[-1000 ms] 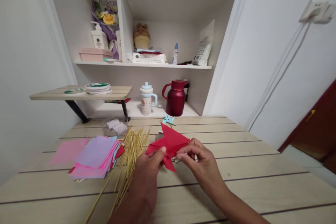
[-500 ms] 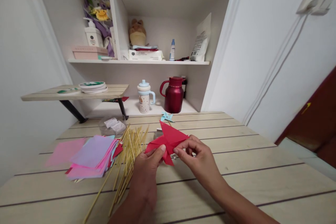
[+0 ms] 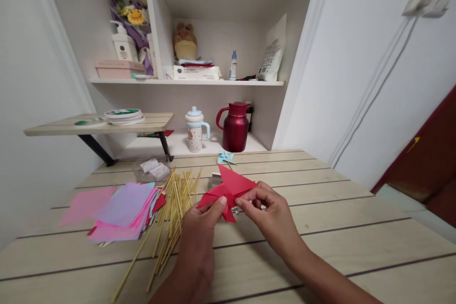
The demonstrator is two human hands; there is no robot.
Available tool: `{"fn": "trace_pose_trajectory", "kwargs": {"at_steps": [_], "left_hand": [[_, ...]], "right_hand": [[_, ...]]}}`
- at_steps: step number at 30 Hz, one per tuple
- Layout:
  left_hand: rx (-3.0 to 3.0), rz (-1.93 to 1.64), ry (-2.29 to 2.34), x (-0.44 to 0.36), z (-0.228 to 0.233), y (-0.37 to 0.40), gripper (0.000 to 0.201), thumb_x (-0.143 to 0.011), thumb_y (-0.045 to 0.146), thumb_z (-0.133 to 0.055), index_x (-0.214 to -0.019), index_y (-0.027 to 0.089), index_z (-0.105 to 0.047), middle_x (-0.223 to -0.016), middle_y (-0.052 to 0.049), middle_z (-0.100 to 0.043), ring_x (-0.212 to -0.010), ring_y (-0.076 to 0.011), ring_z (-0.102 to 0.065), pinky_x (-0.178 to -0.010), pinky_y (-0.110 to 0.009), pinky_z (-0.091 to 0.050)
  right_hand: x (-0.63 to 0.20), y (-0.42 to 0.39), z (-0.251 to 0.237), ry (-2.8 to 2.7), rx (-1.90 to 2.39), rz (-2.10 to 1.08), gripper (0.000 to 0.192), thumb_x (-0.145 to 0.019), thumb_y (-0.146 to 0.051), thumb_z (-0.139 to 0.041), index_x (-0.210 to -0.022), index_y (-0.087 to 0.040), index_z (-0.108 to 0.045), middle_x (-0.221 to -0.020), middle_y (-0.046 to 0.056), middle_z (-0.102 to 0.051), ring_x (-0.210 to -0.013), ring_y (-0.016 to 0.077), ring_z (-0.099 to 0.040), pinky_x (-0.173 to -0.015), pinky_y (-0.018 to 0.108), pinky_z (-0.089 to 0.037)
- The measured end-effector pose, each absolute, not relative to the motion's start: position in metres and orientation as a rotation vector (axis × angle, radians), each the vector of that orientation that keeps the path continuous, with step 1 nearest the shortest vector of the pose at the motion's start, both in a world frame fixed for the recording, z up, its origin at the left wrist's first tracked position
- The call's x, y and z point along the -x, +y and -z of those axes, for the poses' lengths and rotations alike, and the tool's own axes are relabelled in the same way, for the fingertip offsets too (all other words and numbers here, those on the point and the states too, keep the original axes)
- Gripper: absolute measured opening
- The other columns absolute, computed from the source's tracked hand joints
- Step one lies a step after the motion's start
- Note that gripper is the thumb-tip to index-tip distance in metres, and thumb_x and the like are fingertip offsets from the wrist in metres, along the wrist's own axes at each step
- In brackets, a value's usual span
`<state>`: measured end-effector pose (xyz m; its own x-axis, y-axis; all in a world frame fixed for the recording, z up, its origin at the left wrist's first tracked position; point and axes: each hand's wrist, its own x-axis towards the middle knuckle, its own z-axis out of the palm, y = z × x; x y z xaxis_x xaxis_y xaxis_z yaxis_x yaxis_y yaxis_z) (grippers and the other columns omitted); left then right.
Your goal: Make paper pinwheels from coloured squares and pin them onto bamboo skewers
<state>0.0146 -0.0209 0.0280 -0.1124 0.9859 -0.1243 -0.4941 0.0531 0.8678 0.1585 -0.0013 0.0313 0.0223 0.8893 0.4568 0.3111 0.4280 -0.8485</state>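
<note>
A red paper pinwheel (image 3: 233, 183), with folded pointed blades, is held above the table between both hands. My left hand (image 3: 201, 221) pinches its left side, thumb on top near the centre. On the right, my right hand (image 3: 269, 211) grips a blade's edge with thumb and index finger. Small pale bits (image 3: 235, 210) lie on the table behind the paper, partly hidden. A greyish box (image 3: 215, 179) is partly covered by the pinwheel. Farther back lies a finished-looking light blue pinwheel (image 3: 225, 156) with its stick.
Thin wooden sticks (image 3: 174, 213) lie in a loose pile left of my hands. Beside them are coloured paper sheets (image 3: 124, 206) and a clear container (image 3: 151, 171). A tumbler (image 3: 194, 130) and a red jug (image 3: 235, 128) stand at the back. A small raised shelf (image 3: 156, 121) holds round white rolls.
The view has shifted slightly. Both hands keep their hold on the red pinwheel, whose lower blade looks a little higher; otherwise hardly anything differs.
</note>
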Motion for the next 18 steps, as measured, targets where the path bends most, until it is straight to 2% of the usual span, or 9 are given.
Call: {"fn": "trace_pose_trajectory", "kwargs": {"at_steps": [10, 13, 16, 18], "left_hand": [[-0.685, -1.441, 1.149, -0.018, -0.039, -0.025, 0.032, -0.061, 0.034, -0.080, -0.087, 0.015, -0.078, -0.072, -0.005, -0.076, -0.078, -0.0222, -0.071, -0.075, -0.031, -0.053], [-0.727, -1.449, 1.218, -0.015, -0.039, -0.023, 0.029, -0.062, 0.035, -0.079, -0.083, 0.014, -0.077, -0.076, -0.006, -0.077, -0.071, -0.0216, -0.070, -0.069, -0.031, -0.053], [-0.820, -1.492, 1.263, -0.011, -0.033, -0.018, 0.026, -0.065, 0.035, -0.076, -0.082, 0.014, -0.076, -0.082, -0.007, -0.078, -0.073, -0.0221, -0.069, -0.072, -0.033, -0.053], [-0.915, -1.525, 1.318, -0.008, -0.028, -0.015, 0.025, -0.068, 0.035, -0.074, -0.084, 0.016, -0.075, -0.084, -0.007, -0.077, -0.076, -0.0230, -0.070, -0.073, -0.033, -0.052]], "right_hand": [[-0.158, -0.004, -0.031, -1.552, 1.083, -0.623, 0.018, -0.078, -0.026, -0.071, -0.062, -0.021, -0.067, -0.065, -0.002, -0.047, -0.060, 0.0145, -0.043, -0.057, 0.029, -0.036], [-0.160, -0.003, -0.032, -1.533, 1.057, -0.600, 0.006, -0.078, -0.029, -0.074, -0.078, -0.023, -0.072, -0.074, -0.001, -0.052, -0.064, 0.0156, -0.047, -0.062, 0.030, -0.041], [-0.167, 0.001, -0.034, -1.478, 1.048, -0.526, 0.025, -0.081, -0.034, -0.072, -0.105, -0.026, -0.069, -0.094, 0.004, -0.058, -0.083, 0.0202, -0.056, -0.078, 0.036, -0.046], [-0.172, 0.006, -0.035, -1.440, 1.047, -0.539, 0.042, -0.080, -0.038, -0.072, -0.121, -0.029, -0.063, -0.115, 0.007, -0.059, -0.104, 0.0246, -0.056, -0.094, 0.043, -0.043]]}}
